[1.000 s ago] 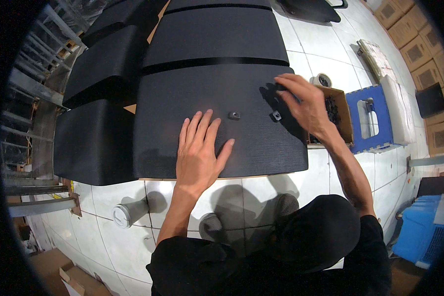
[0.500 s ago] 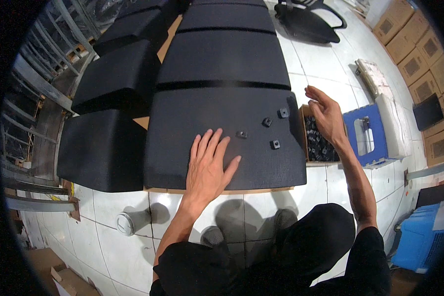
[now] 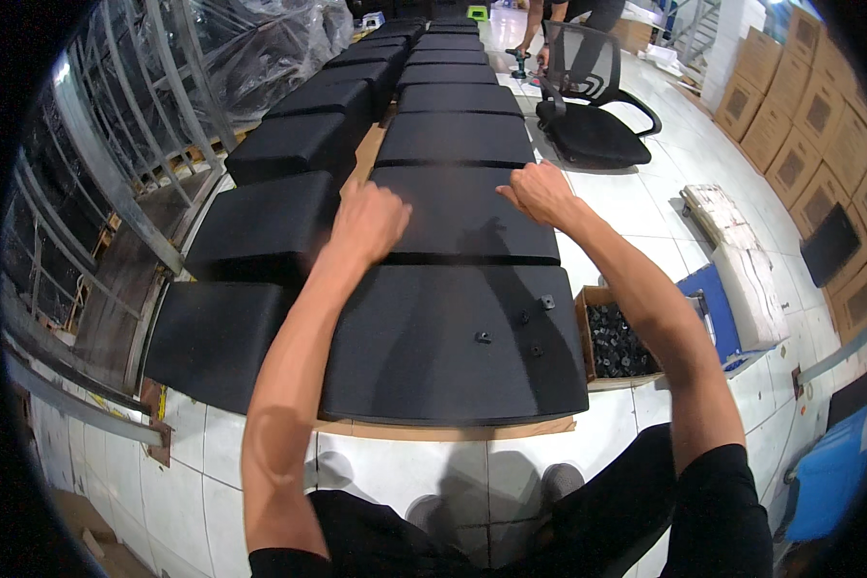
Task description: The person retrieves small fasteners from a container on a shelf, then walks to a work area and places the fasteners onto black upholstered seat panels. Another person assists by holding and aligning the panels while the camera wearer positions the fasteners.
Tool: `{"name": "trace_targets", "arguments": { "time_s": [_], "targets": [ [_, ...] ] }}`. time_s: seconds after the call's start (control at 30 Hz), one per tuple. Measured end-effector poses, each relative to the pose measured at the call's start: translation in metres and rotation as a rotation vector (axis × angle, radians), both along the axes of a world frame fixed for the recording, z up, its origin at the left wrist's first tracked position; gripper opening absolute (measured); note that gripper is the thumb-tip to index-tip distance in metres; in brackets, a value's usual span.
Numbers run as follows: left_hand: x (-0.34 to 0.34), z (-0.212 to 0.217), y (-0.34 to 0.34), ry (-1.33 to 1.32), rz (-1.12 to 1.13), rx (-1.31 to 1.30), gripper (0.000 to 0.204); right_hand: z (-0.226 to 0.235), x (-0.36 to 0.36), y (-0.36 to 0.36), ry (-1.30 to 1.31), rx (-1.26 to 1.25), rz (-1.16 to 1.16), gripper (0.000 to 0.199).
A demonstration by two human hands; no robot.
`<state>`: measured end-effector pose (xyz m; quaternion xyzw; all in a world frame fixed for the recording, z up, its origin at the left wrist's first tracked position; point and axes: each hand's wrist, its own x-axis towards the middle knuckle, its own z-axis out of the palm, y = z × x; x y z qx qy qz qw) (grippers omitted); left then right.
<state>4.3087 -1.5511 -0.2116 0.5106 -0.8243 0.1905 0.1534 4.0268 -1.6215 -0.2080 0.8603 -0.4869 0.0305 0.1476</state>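
Note:
My left hand [image 3: 371, 220] hangs in the air above the left part of the second black box-like block [image 3: 468, 207]. Its fingers are curled into a fist, and nothing shows in it. My right hand [image 3: 541, 191] is raised over that block's right side, fingers curled and thumb pointing left; it too appears to hold nothing. Both arms reach forward, casting a shadow on the blocks. On the nearest black block [image 3: 424, 356] lie several small black fittings, among them a squarish one [image 3: 547, 302] and one farther left [image 3: 484, 337].
A box of small black parts [image 3: 618, 337] stands right of the nearest block. Past it are a blue crate [image 3: 713, 306] and white foam [image 3: 753, 299]. Another block row [image 3: 217, 332] runs along the left. An office chair [image 3: 597, 125] and a person with a drill [image 3: 518, 64] are farther off.
My left hand has left the nearest block and my right hand the parts box. Both have moved forward and curled. The view has tilted up, bringing the co-worker into sight.

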Motion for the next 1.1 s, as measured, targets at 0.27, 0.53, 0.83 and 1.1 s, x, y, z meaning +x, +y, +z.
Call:
{"name": "trace_targets", "arguments": {
  "time_s": [0.27,0.53,0.83,1.1],
  "targets": [
    [0.042,-0.071,-0.002,0.21,0.211,-0.093,0.039,-0.054,0.023,0.022,0.017,-0.029,0.155,0.039],
    [0.063,-0.074,-0.004,0.265,0.302,-0.08,0.044,-0.042,0.009,0.006,-0.168,-0.151,0.136,0.036],
    [0.022,-0.052,-0.006,0.463,0.167,0.081,0.044,-0.026,-0.009,0.005,-0.263,-0.183,0.162,0.028],
    [0.04,-0.056,-0.003,0.514,0.238,0.074,0.032,-0.022,-0.014,0.01,-0.276,-0.105,0.098,0.024]
  ]
}}
